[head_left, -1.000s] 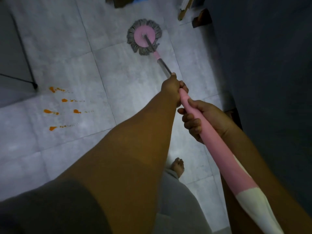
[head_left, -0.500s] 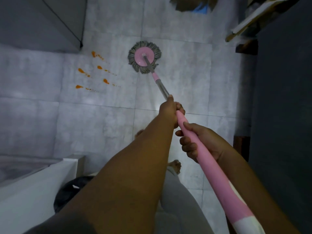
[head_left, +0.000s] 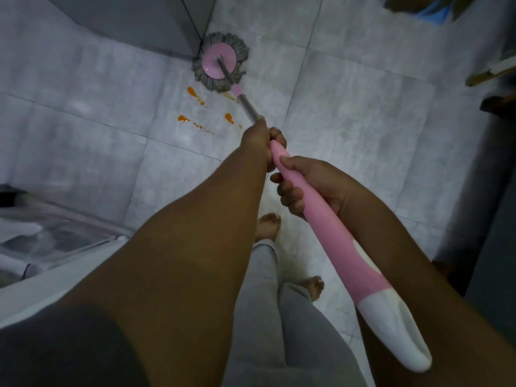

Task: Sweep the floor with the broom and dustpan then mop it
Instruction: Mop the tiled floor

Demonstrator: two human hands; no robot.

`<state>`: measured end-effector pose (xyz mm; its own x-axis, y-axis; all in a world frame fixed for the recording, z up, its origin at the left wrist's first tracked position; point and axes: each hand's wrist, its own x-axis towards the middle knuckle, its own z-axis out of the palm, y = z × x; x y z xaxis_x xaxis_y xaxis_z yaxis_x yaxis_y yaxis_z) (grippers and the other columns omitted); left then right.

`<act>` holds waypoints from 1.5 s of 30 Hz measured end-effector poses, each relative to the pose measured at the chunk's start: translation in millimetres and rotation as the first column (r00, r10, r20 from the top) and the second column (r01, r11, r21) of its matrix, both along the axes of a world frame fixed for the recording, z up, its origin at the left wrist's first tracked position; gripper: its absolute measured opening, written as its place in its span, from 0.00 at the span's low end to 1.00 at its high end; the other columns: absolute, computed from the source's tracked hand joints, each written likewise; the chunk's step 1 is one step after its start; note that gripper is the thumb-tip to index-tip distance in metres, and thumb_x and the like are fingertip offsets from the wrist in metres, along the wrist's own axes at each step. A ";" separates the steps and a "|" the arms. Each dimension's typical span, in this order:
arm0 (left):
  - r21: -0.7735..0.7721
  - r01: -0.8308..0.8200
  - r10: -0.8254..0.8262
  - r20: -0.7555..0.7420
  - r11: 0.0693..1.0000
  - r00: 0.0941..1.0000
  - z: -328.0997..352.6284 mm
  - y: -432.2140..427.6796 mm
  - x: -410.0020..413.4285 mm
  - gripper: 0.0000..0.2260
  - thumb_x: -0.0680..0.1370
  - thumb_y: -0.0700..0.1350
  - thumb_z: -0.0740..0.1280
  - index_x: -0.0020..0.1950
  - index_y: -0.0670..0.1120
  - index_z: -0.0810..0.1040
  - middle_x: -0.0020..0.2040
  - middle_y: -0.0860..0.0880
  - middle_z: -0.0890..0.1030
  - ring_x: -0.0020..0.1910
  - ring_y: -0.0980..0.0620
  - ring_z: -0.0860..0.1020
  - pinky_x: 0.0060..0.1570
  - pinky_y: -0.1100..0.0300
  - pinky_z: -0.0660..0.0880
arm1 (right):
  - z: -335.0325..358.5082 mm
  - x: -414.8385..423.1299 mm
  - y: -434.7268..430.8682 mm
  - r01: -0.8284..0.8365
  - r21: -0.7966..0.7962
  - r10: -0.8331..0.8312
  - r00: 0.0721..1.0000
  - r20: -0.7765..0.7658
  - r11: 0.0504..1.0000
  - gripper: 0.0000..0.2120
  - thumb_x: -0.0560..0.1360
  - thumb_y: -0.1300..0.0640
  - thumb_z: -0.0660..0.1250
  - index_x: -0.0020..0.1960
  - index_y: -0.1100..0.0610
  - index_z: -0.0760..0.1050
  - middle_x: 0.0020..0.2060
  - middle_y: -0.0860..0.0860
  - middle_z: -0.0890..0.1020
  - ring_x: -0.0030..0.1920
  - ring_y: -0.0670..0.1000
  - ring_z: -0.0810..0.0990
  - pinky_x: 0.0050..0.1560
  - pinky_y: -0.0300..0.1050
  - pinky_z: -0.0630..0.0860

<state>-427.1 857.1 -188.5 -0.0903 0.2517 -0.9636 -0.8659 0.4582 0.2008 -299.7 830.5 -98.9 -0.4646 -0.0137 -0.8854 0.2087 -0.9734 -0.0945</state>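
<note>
Mop handle [head_left: 329, 227], smooth pink plastic with a white rounded end cap, is gripped by both fists. The left hand [head_left: 258, 141] curls round it at frame centre and the right hand [head_left: 310, 185] wraps it just below. The round pink mop head [head_left: 220, 61], fringed with grey strands, rests on the grey floor tiles [head_left: 349, 121] at upper centre, just above the orange drips [head_left: 183, 118].

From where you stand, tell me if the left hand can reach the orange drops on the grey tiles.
Probably not directly: the left hand grips the pink mop handle high above the floor, though the orange drops lie in the open.
</note>
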 end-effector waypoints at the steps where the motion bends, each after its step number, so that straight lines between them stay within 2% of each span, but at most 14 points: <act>1: -0.005 -0.006 0.006 0.002 1.000 1.000 -1.5 3.9 -3.4 0.20 0.83 0.55 0.61 0.36 0.46 0.65 0.28 0.52 0.66 0.16 0.56 0.64 0.20 0.70 0.62 | -2.4 -3.1 3.8 -0.002 0.003 0.002 1.000 -0.006 1.000 0.15 0.80 0.48 0.60 0.46 0.60 0.71 0.24 0.49 0.71 0.19 0.45 0.68 0.18 0.34 0.66; 9: -0.020 0.052 -0.051 0.036 0.998 0.998 -7.7 -13.1 41.9 0.22 0.83 0.57 0.62 0.34 0.46 0.65 0.21 0.53 0.66 0.15 0.57 0.64 0.20 0.72 0.61 | -7.0 43.6 -18.2 0.036 0.037 -0.037 0.999 0.028 0.999 0.14 0.80 0.49 0.61 0.46 0.60 0.71 0.25 0.50 0.71 0.19 0.45 0.67 0.18 0.34 0.65; 19: -0.012 0.102 -0.101 0.044 0.995 0.994 10.3 -111.9 172.9 0.21 0.83 0.56 0.61 0.35 0.46 0.66 0.23 0.52 0.66 0.15 0.56 0.64 0.18 0.71 0.62 | 18.3 173.5 -120.5 0.082 -0.017 -0.081 0.995 0.056 0.996 0.14 0.79 0.48 0.63 0.50 0.61 0.72 0.26 0.51 0.73 0.20 0.46 0.70 0.19 0.36 0.68; 25: -0.017 0.126 -0.123 0.101 0.992 0.987 22.7 -154.6 219.6 0.22 0.83 0.56 0.60 0.34 0.46 0.66 0.27 0.51 0.66 0.20 0.55 0.64 0.19 0.69 0.63 | 41.2 217.8 -158.9 0.121 -0.064 -0.116 0.990 0.080 0.991 0.16 0.76 0.49 0.66 0.53 0.62 0.71 0.27 0.53 0.73 0.19 0.47 0.71 0.19 0.37 0.70; 33: -0.004 0.090 -0.090 0.046 0.996 0.995 18.7 -122.7 160.6 0.21 0.84 0.55 0.60 0.36 0.45 0.67 0.28 0.50 0.67 0.18 0.55 0.64 0.20 0.69 0.63 | 25.0 159.8 -126.4 0.071 -0.046 -0.069 0.996 0.055 0.996 0.15 0.78 0.48 0.63 0.51 0.61 0.72 0.26 0.52 0.73 0.19 0.47 0.70 0.18 0.36 0.69; 40: 0.004 0.049 -0.049 -0.004 0.999 0.999 3.7 -51.9 72.9 0.20 0.84 0.54 0.60 0.36 0.45 0.66 0.26 0.51 0.66 0.18 0.55 0.63 0.19 0.69 0.62 | 3.0 71.4 -55.0 0.043 -0.003 -0.043 0.999 0.027 0.999 0.14 0.80 0.48 0.61 0.51 0.61 0.70 0.25 0.51 0.72 0.18 0.45 0.68 0.17 0.35 0.67; 45: -0.027 0.042 -0.043 -0.023 0.999 0.999 -5.0 0.5 16.3 0.22 0.83 0.57 0.60 0.34 0.46 0.65 0.25 0.52 0.65 0.18 0.56 0.63 0.21 0.70 0.59 | -10.3 15.0 -2.4 0.018 0.016 -0.019 1.000 0.006 1.000 0.14 0.80 0.48 0.60 0.47 0.60 0.70 0.25 0.49 0.71 0.19 0.44 0.67 0.17 0.34 0.65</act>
<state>-410.9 857.6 -193.5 -0.1030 0.2298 -0.9678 -0.8405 0.5002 0.2082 -284.7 828.0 -109.2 -0.4591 0.0090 -0.8884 0.1913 -0.9755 -0.1087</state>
